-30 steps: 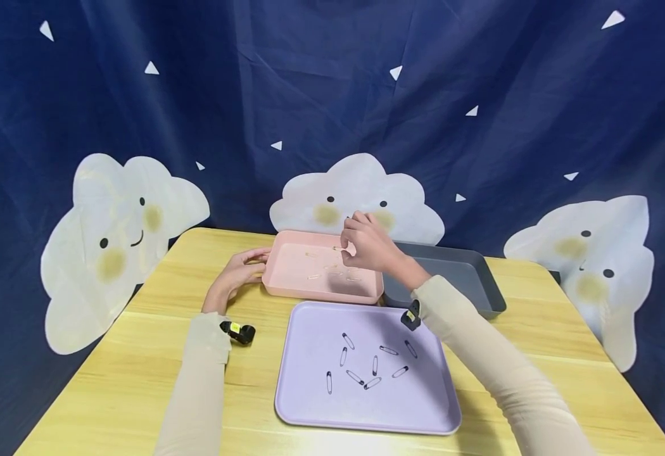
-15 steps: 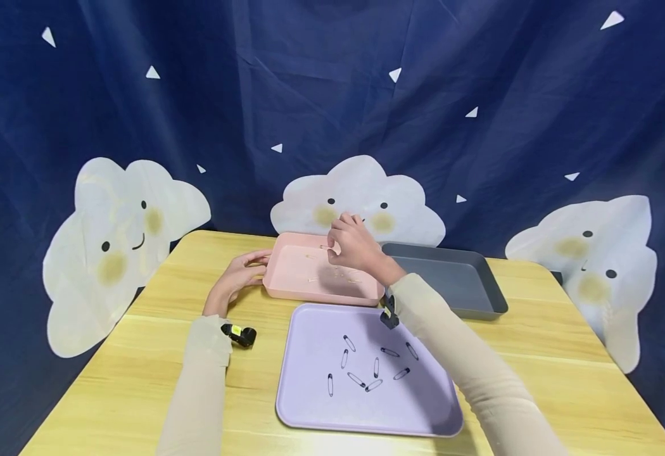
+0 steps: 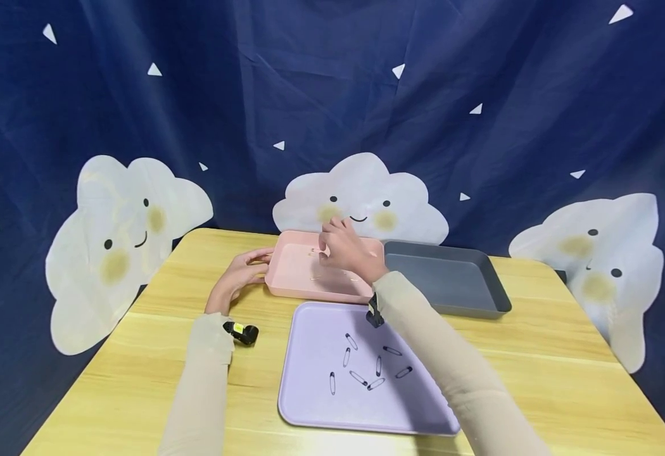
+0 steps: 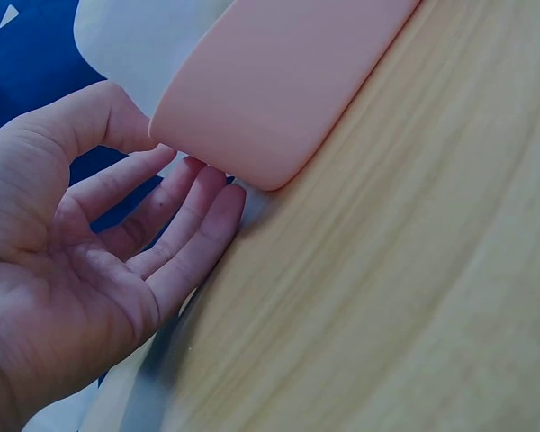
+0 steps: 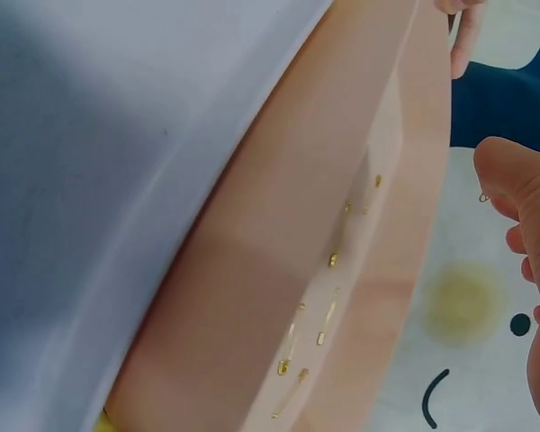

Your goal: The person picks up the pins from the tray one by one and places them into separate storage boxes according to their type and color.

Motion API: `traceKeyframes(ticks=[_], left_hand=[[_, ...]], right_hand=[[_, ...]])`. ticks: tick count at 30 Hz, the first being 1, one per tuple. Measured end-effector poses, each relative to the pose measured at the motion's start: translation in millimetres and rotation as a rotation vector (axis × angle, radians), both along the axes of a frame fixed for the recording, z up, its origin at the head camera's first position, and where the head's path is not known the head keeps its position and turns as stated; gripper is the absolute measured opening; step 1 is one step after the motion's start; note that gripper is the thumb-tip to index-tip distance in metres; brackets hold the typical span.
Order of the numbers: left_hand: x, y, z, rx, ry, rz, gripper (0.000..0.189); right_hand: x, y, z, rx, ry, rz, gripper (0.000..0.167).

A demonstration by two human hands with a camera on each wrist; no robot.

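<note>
Right hand [image 3: 345,248] pinches a gold pin [image 5: 484,197] — left hand [image 3: 238,276] touches the pink tray [image 3: 290,271], fingers loose.

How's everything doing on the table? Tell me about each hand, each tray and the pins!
Left hand: relaxed, touching the end of the pink tray.
Right hand: pinching a gold pin.
Pink tray: flat, holding loose gold pins.
Gray tray: flat, open on top.
Purple tray: flat, partly in shadow.
Black-ended pins: scattered on the purple tray, too small to tell if clasped.
</note>
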State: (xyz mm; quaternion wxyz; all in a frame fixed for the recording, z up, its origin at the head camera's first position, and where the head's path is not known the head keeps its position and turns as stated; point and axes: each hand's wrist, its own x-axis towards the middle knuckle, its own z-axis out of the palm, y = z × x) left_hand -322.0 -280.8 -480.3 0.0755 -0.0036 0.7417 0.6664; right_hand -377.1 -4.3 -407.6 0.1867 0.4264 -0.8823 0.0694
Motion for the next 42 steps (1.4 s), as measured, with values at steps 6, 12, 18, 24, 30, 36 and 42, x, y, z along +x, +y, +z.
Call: traceKeyframes(ticks=[6, 12, 18, 24, 30, 36, 42], left_hand=[[0.1, -1.5, -1.9, 0.036, -0.004, -0.013, 0.06], [0.6, -0.7, 3.0, 0.036, -0.005, -0.01, 0.059], [-2.5, -0.6, 3.0, 0.018, -0.008, -0.003, 0.058], [-2.8, -0.8, 0.3, -0.002, 0.005, 0.0, 0.057], [-2.9, 0.0, -1.3, -0.006, 0.005, 0.001, 0.057], [-2.3, 1.4, 0.4, -0.004, 0.002, -0.002, 0.058], [-0.8, 1.1, 1.3, 0.018, -0.003, -0.009, 0.058]], right_hand=[[-4.0, -5.6, -8.1, 0.05, -0.036, -0.025, 0.006], [-5.7, -9.6, -11.6, 0.095, -0.072, -0.035, 0.008], [-6.7, -10.4, -13.8, 0.149, -0.069, -0.046, 0.009], [-5.1, -10.8, -13.6, 0.178, -0.067, -0.048, 0.009], [-2.0, -7.8, -13.2, 0.19, -0.091, -0.072, 0.01], [-2.0, -3.5, -15.5, 0.193, -0.071, -0.075, 0.019], [-2.6, -1.4, -15.1, 0.183, -0.07, -0.071, 0.02]])
